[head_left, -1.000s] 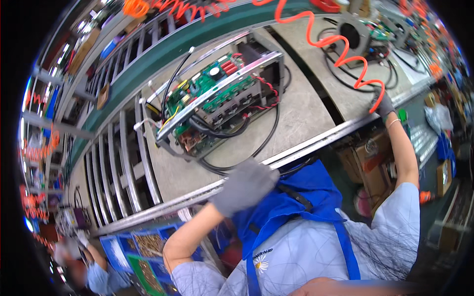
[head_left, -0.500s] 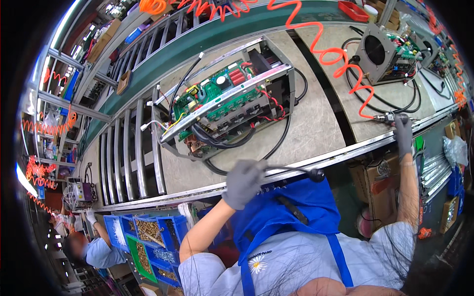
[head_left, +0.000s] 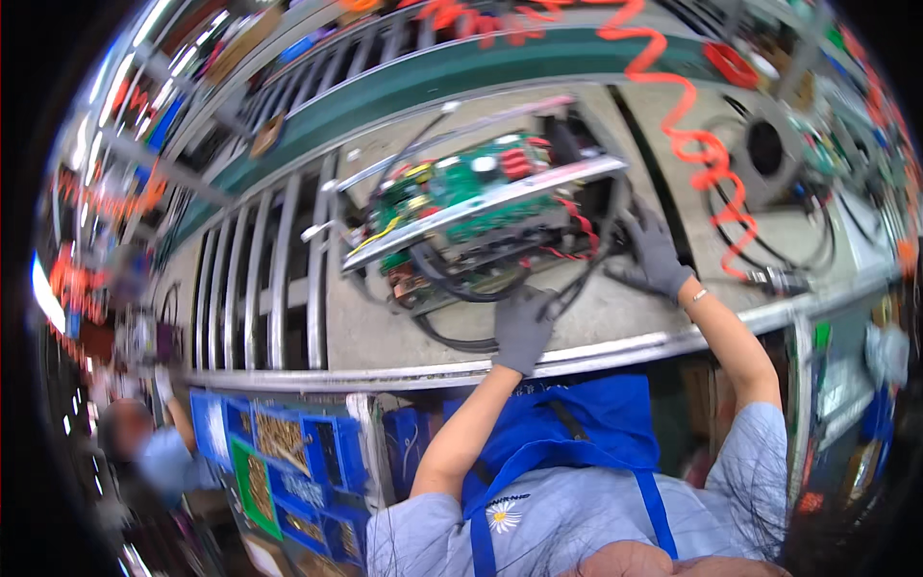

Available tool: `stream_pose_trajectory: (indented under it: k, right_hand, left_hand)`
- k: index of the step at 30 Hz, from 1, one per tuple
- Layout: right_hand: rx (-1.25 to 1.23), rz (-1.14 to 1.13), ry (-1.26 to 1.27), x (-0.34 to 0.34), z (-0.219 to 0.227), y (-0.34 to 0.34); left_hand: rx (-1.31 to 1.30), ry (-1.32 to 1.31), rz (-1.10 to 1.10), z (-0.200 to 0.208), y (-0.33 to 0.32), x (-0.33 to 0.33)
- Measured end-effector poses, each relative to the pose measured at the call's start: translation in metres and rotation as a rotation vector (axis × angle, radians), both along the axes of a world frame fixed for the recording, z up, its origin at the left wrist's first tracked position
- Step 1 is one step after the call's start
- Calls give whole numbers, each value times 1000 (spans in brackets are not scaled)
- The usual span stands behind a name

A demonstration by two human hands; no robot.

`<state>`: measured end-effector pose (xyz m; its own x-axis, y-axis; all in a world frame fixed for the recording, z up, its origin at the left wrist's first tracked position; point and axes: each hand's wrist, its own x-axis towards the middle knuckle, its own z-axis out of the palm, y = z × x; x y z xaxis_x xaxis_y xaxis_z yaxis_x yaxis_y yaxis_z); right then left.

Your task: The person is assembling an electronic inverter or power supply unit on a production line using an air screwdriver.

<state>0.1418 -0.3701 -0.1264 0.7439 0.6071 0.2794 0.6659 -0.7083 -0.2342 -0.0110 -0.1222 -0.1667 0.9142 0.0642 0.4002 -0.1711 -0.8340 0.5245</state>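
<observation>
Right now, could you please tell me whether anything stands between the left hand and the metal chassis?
Yes, a black cable loop hangs along the near side of the metal chassis, just beyond the left hand. Blur hides whether they touch.

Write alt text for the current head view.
A gray-gloved left hand is at a black cable in front of an open metal frame with a green circuit board; the right hand spreads beside the frame's right end. The frame sits on a gray work surface, a coiled orange hose to its right.
</observation>
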Motion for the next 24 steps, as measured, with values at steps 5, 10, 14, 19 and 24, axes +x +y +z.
stream_pose_trajectory:
  k: [5,10,14,19,24]
  right_hand:
    - [-32,66,13,15,-16,19]
    - [140,110,8,11,-31,30]
    - [186,69,34,11,-46,57]
    - [189,137,153,-17,-68,173]
    - [114,318,173,-44,-56,289]
  left_hand:
    - [-51,63,-86,2,11,-9]
    - [66,141,45,11,11,-12]
    - [207,127,269,18,7,-16]
    - [-90,-72,611,36,40,-12]
    - [-551,-243,713,58,110,32]
